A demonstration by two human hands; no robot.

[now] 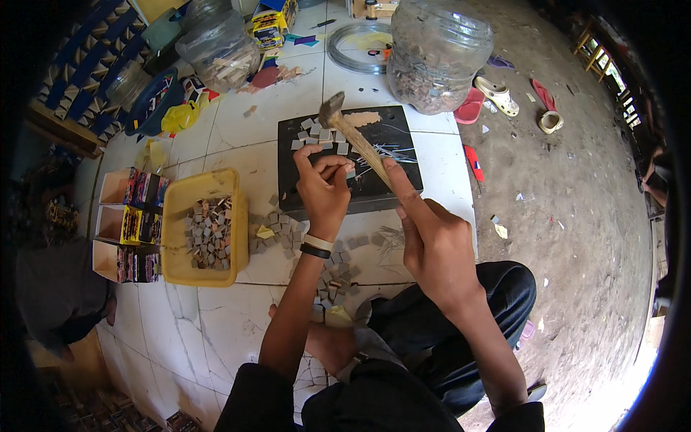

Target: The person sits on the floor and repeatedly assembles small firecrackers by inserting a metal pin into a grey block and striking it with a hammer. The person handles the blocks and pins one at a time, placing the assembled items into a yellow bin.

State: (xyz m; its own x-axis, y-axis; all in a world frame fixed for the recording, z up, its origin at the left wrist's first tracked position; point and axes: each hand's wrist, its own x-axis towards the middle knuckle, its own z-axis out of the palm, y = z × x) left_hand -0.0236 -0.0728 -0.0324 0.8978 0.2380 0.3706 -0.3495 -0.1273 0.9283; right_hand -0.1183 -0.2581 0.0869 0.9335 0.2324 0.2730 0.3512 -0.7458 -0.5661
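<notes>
Hammer [350, 135] slants over the black slab [389, 133], head to the far left, handle gripped in the right hand [432, 245]; at far left a yellow tray [176, 230] holds small tiles [209, 234]; the left hand [324, 191] pinches something small on the slab, what I cannot tell; a clear jar [437, 54] stands beyond.
</notes>
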